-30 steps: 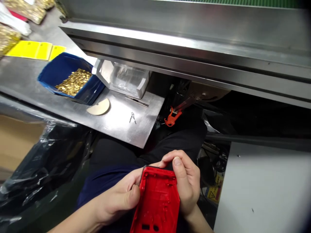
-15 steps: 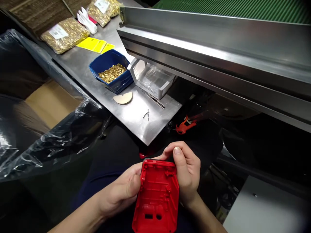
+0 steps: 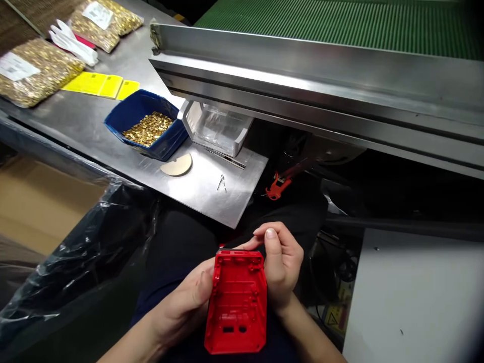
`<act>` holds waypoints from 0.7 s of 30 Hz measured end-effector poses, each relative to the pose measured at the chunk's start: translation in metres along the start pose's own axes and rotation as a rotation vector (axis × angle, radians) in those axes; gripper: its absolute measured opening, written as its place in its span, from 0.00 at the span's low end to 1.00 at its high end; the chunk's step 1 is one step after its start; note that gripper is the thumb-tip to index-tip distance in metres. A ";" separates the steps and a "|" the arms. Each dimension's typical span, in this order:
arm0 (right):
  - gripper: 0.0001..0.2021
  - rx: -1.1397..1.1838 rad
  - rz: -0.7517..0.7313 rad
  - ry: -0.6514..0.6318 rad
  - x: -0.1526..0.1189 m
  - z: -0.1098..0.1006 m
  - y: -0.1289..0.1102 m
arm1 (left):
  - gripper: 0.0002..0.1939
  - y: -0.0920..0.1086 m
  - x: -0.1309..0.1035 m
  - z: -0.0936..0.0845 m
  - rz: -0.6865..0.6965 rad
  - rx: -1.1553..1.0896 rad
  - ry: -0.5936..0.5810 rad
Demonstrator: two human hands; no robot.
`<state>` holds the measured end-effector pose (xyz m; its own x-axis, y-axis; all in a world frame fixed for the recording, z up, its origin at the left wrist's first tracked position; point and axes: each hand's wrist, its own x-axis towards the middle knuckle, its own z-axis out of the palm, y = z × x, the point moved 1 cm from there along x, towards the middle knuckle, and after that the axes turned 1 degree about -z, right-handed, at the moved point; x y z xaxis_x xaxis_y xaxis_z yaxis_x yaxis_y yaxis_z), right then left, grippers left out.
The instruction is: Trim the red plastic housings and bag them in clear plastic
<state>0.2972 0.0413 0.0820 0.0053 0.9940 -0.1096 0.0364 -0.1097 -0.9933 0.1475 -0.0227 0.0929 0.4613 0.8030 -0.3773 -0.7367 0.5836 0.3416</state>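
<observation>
A red plastic housing (image 3: 238, 307), open side up, shows ribs, posts and two holes near its lower end. My left hand (image 3: 189, 297) grips it along the left side, thumb at the edge and fingers behind, mostly hidden. Beside its upper right edge is my right hand (image 3: 283, 262), closed, thumb up against curled fingers; whether something small sits between them cannot be seen. Ahead, on the metal table (image 3: 212, 201), lie a small metal clip-like piece (image 3: 222, 183), a beige half-round disc (image 3: 177, 165) and a thin dark metal tool (image 3: 227, 159).
A blue bin (image 3: 166, 143) of small brass parts stands beside a grey bin (image 3: 236, 143). Farther left are bags of brass parts (image 3: 41, 70), yellow cards (image 3: 94, 84) and white gloves (image 3: 73, 43). A metal conveyor frame (image 3: 302, 85) crosses the right side. An orange-handled tool (image 3: 278, 187) hangs beneath.
The view has swung, so the table items sit farther left. The red housing appears slightly more upright and higher in view, with both hands keeping nearly the same pose.
</observation>
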 end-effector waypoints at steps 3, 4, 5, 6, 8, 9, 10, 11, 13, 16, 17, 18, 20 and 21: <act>0.14 -0.167 -0.087 0.092 0.003 0.012 -0.001 | 0.33 0.007 -0.003 -0.015 -0.022 -0.036 -0.003; 0.13 -0.185 -0.093 0.072 0.004 0.015 -0.001 | 0.33 0.009 -0.004 -0.019 -0.018 -0.055 -0.004; 0.13 -0.174 -0.077 0.024 0.006 0.019 -0.002 | 0.31 0.011 -0.005 -0.023 -0.014 -0.076 -0.006; 0.12 -0.138 -0.042 -0.043 0.007 0.023 -0.002 | 0.29 0.013 -0.006 -0.026 -0.006 -0.095 -0.013; 0.13 -0.058 0.043 -0.166 0.009 0.030 -0.003 | 0.26 0.017 -0.008 -0.031 0.007 -0.133 -0.029; 0.13 -0.043 0.068 -0.195 0.009 0.033 -0.003 | 0.26 0.019 -0.008 -0.032 0.010 -0.150 -0.044; 0.14 -0.049 0.075 -0.199 0.010 0.037 -0.003 | 0.26 0.021 -0.009 -0.033 0.018 -0.169 -0.060; 0.13 -0.067 0.071 -0.181 0.011 0.040 -0.002 | 0.25 0.023 -0.010 -0.035 0.028 -0.192 -0.074; 0.13 -0.130 0.045 -0.091 0.013 0.047 0.001 | 0.23 0.024 -0.012 -0.039 0.041 -0.237 -0.082; 0.13 -0.257 -0.021 0.055 0.017 0.056 0.006 | 0.23 0.023 -0.015 -0.048 0.034 -0.299 -0.023; 0.13 -0.293 -0.040 0.083 0.018 0.058 0.008 | 0.23 0.022 -0.016 -0.052 0.023 -0.316 0.011; 0.13 -0.317 -0.053 0.097 0.020 0.059 0.010 | 0.24 0.021 -0.017 -0.056 0.011 -0.334 0.039; 0.13 -0.328 -0.054 0.084 0.026 0.058 0.016 | 0.26 0.020 -0.017 -0.061 0.005 -0.367 0.044; 0.13 -0.342 -0.056 0.068 0.030 0.057 0.020 | 0.27 0.020 -0.016 -0.063 0.009 -0.387 0.028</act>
<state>0.2409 0.0694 0.0567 0.0596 0.9974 -0.0416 0.3710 -0.0608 -0.9266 0.0940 -0.0317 0.0519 0.4443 0.8010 -0.4012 -0.8751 0.4839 -0.0031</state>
